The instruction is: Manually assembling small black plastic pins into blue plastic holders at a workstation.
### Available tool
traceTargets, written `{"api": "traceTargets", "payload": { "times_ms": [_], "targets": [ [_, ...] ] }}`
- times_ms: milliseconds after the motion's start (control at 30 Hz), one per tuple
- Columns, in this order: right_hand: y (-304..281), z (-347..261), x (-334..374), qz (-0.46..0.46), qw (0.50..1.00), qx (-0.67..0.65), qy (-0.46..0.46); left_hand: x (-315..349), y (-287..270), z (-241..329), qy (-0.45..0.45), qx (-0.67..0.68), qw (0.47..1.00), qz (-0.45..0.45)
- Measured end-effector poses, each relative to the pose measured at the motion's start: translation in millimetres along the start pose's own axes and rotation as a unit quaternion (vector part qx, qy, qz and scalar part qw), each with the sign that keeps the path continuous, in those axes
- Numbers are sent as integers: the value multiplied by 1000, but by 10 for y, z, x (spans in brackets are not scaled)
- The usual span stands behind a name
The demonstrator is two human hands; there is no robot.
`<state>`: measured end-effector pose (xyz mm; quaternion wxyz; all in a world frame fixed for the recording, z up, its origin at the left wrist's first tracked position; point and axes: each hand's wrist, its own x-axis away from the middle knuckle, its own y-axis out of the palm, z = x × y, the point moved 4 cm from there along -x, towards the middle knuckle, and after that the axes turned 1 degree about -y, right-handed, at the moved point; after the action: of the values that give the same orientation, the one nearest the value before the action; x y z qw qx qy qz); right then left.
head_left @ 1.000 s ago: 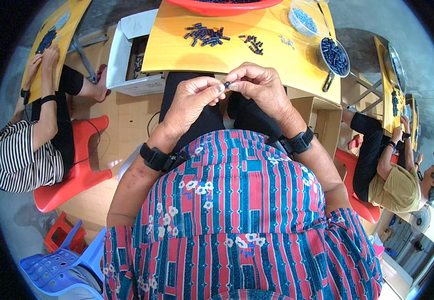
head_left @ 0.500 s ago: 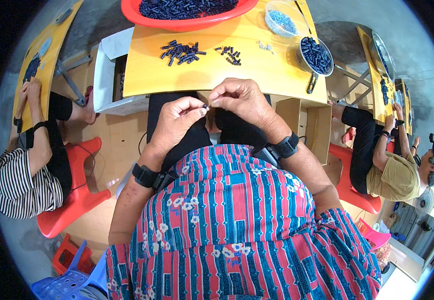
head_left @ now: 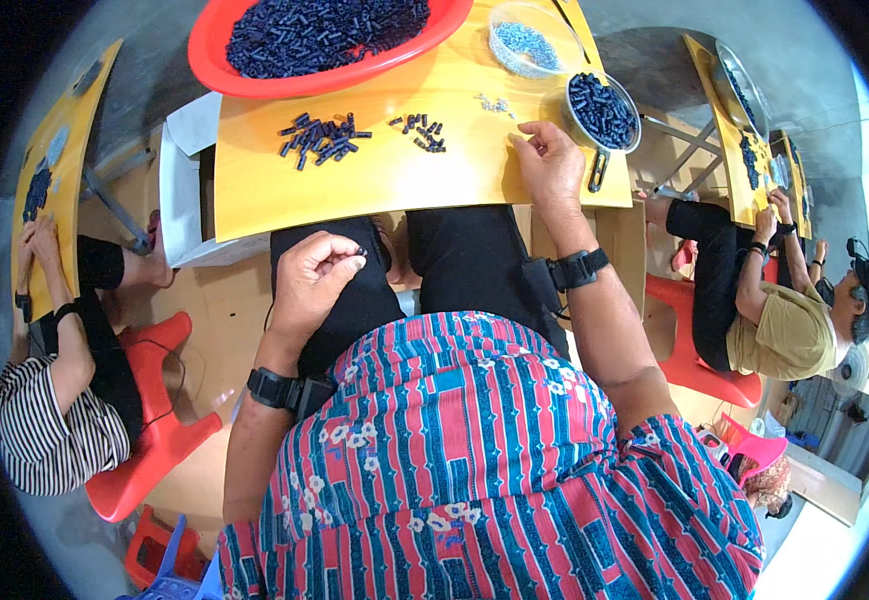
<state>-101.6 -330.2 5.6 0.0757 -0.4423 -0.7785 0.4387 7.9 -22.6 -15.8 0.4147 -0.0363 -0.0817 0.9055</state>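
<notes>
Above my lap, my left hand (head_left: 316, 280) pinches a small dark cylindrical piece (head_left: 361, 252) between thumb and forefinger; only its end shows. My right hand (head_left: 552, 168) is over the front right of the yellow table (head_left: 374, 190), thumb and forefinger slightly apart with nothing visible between them. Just beyond its fingertips lies a small scatter of clear bits (head_left: 494, 104). Farther left are a small group of dark pieces (head_left: 422, 130) and a larger heap of dark cylinders (head_left: 322, 138).
A red basin (head_left: 204, 65) of dark pieces stands at the back left. At the right are a handled metal pan (head_left: 599, 165) of dark cylinders and a clear tub (head_left: 559, 35) with light blue bits. People sit at tables on both sides, the left one in a striped shirt (head_left: 54, 430).
My hands have parted. The right has moved forward and right over the table; the left has come back toward my lap, still pinching the dark piece. The whole view has shifted somewhat.
</notes>
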Motion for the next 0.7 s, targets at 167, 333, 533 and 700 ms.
{"api": "traceTargets", "payload": {
  "times_ms": [167, 333, 533, 700],
  "targets": [
    [-14, 57, -132, 22, 997, 35, -58, 0, -5, -48, -16, -12, 1000, -19],
    [-12, -39, -145, 12, 997, 49, -58, 7, -23, -18, -18, -9, 1000, -14],
    [3, -9, -166, 6, 994, 85, -67, 9, -28, -7, -25, -7, 1000, -16],
    [7, 36, -166, 12, 995, 62, -74, 2, -37, -14, -29, -7, 999, -22]
  ]
}}
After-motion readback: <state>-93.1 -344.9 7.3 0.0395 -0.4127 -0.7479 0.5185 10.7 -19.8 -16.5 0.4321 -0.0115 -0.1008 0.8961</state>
